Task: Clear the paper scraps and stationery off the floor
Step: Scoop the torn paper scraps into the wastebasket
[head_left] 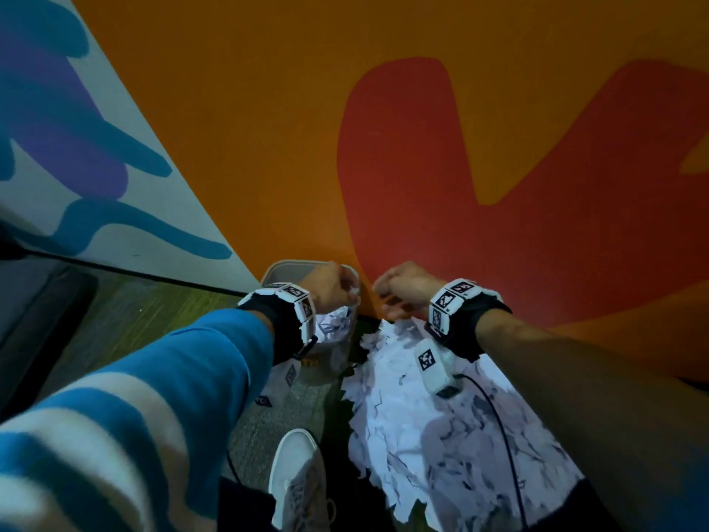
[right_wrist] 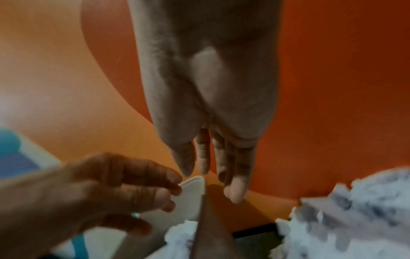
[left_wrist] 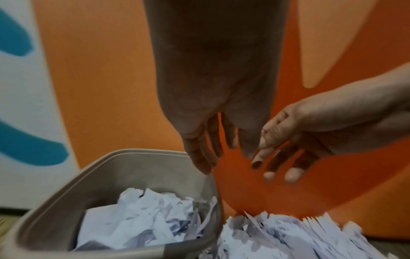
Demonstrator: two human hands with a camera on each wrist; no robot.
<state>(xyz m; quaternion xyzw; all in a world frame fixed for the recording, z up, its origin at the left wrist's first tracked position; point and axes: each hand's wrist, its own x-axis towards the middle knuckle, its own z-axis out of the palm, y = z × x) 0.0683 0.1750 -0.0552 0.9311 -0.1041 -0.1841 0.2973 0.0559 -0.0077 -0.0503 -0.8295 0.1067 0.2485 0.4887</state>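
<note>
Both hands are hanging slack-fingered and empty: left hand (left_wrist: pixel 213 108) above the bin (left_wrist: pixel 55 206), right hand (right_wrist: pixel 213 108) at its 3 o'clock. The scraps (head_left: pixel 441 416) are lying heaped beside the bin; light, limp, likely best scooped from underneath.

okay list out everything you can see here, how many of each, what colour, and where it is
bin: one, grey-beige, on the floor against the wall, below the left hand
crumpled paper: a heap, white, inside the bin
paper scraps: a large pile, white, on the floor right of the bin
wall: one, orange with red shapes, a white, blue and purple panel at left
cable: one, black, running across the scrap pile
shoe: one, white, on the floor near the pile
sleeve: one, blue and white striped, on the left arm
left hand: fingers straight, holding nothing, above the bin's rim
right hand: fingers straight, holding nothing, beside the left hand
</note>
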